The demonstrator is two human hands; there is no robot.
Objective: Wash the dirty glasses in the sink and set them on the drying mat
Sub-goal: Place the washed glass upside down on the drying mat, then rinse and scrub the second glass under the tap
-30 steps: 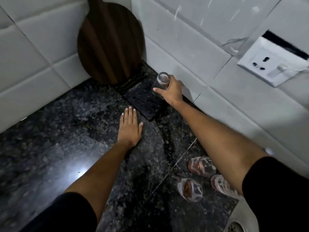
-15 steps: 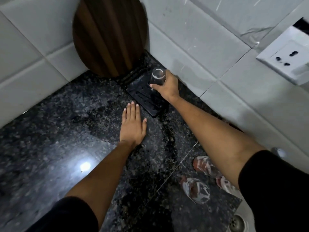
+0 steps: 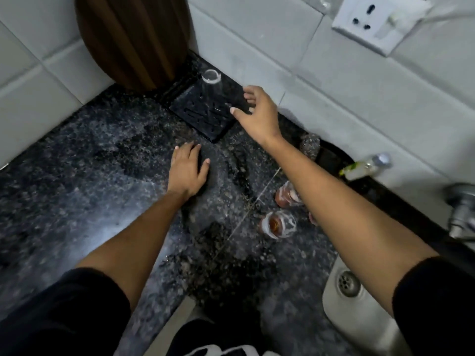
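A clear washed glass (image 3: 212,86) stands upside down on the black drying mat (image 3: 203,115) in the counter's back corner. My right hand (image 3: 257,113) hovers just right of it with fingers spread, holding nothing and a short gap from the glass. My left hand (image 3: 186,170) rests flat on the dark granite counter (image 3: 90,176) in front of the mat. Dirty glasses with brown residue stand near the sink: one (image 3: 279,223) in full view, another (image 3: 285,194) partly behind my right forearm, a third mostly hidden.
A round wooden board (image 3: 133,39) leans on the tiled wall behind the mat. The steel sink with its drain (image 3: 347,282) is at lower right, a tap (image 3: 460,214) at the right edge, a small bottle (image 3: 365,167) by the wall, and a socket (image 3: 372,21) above.
My right hand has let go of the clear glass, which now stands on the mat, and has drawn back to the right. The left hand stays on the counter.
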